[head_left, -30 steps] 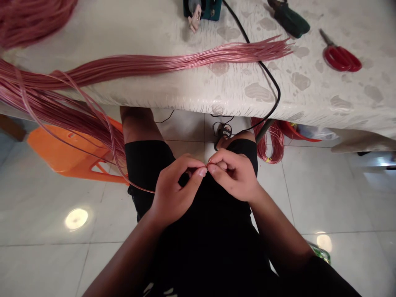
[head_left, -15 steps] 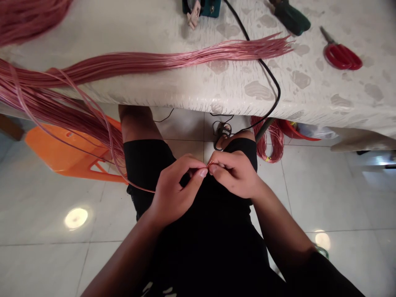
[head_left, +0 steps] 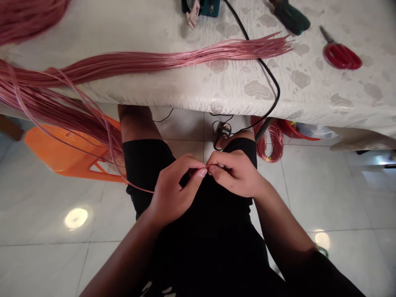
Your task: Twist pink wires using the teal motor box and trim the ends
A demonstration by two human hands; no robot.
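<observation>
Wire end, pink, single strand: pinched between the fingertips of the left hand and the right hand, both closed narrowly on it above the lap. The strand trailed off left of the left hand toward the wire bundle on the table beyond both hands. Change over the last second: barely any. The hands had stayed together with the same grip, so the fingering of the end was judged ongoing. Scissors lay well beyond the right hand.

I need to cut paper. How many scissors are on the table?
1. The red scissors lie on the table at the right, near a green-handled tool. More may be hidden beyond the picture's top edge.
</observation>
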